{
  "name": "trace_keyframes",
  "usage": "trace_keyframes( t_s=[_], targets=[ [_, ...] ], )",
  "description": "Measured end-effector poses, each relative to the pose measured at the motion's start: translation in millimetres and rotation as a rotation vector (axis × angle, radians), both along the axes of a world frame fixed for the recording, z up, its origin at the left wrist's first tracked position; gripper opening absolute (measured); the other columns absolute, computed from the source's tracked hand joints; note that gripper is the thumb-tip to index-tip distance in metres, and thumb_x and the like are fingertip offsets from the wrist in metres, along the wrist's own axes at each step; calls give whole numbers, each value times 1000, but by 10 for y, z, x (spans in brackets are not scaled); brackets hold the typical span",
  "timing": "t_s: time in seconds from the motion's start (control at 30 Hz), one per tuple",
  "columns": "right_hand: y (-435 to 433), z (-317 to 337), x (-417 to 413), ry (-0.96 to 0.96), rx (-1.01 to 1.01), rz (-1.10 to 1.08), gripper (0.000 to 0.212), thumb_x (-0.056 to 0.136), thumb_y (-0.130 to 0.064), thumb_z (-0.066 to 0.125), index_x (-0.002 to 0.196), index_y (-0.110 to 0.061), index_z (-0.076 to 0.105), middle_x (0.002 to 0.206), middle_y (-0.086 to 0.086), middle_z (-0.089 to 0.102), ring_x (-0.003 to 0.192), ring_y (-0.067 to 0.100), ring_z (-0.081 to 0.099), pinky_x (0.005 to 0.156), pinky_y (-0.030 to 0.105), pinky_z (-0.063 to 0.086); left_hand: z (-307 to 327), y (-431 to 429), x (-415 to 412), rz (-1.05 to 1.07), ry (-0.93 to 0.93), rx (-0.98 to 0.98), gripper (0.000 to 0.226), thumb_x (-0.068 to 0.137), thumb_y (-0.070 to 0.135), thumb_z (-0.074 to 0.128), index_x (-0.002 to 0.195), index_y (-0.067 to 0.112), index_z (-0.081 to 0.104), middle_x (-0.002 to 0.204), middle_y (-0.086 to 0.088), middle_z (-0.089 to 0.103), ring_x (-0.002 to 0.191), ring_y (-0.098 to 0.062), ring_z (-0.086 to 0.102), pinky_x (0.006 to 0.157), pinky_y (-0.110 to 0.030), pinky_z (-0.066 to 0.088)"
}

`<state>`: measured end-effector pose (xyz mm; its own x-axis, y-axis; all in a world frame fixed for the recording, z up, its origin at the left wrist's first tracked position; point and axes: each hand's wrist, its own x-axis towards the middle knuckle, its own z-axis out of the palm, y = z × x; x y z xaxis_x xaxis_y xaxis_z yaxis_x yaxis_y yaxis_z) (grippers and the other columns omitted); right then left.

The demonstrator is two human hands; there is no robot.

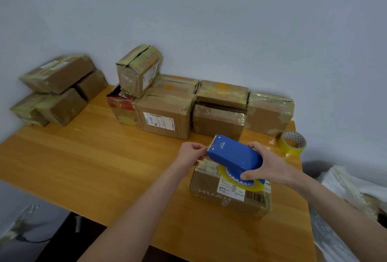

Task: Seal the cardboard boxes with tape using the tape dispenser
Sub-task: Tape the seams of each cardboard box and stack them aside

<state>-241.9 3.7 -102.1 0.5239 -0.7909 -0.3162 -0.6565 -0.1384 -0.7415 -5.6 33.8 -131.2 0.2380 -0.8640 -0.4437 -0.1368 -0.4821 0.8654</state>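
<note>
A blue tape dispenser (234, 155) loaded with a yellowish tape roll hovers over a cardboard box (211, 188) with a white label and barcode, near the table's front right. My right hand (267, 164) grips the dispenser's rear, thumb under by the roll. My left hand (191, 152) pinches at the dispenser's toothed front edge, where the tape end comes out; the tape itself is too thin to make out.
Several taped cardboard boxes (167, 115) line the back of the wooden table (104, 161), with one small box stacked on top and another pile (56, 90) at far left. A spare yellow tape roll (292, 142) lies at the right edge. White bags sit off the table's right.
</note>
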Motion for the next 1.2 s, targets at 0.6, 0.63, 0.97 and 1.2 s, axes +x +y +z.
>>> trace_keyframes(
  t_s=[0.6,0.63,0.97,1.2],
  targets=[
    [-64,160,46,352,-243,207,74,65,-69,69,129,-51,37,108,-18,58,93,8,59,79,35,55,-501,259,480,207,-216,92,25,87,33,70,67,17,65,77,-3,67,59,-12,48,60,-28,41],
    [-63,138,75,356,-253,198,75,67,-68,69,131,-49,37,108,-17,58,94,9,59,79,35,55,-532,249,491,211,-229,96,26,87,33,70,66,17,65,77,-4,67,60,-14,49,61,-29,41],
    [-94,99,110,349,-232,159,85,62,-74,63,138,-47,34,114,-12,60,96,12,60,82,36,55,-689,176,422,117,-408,140,35,90,40,63,61,20,61,60,1,58,56,-15,52,56,-28,41],
    [-92,90,133,370,-252,154,78,73,-64,68,140,-45,33,113,-10,59,95,12,58,78,30,54,-925,214,329,-150,-510,263,54,95,51,47,143,26,44,133,-10,55,119,-27,53,92,-43,52]
  ],
)
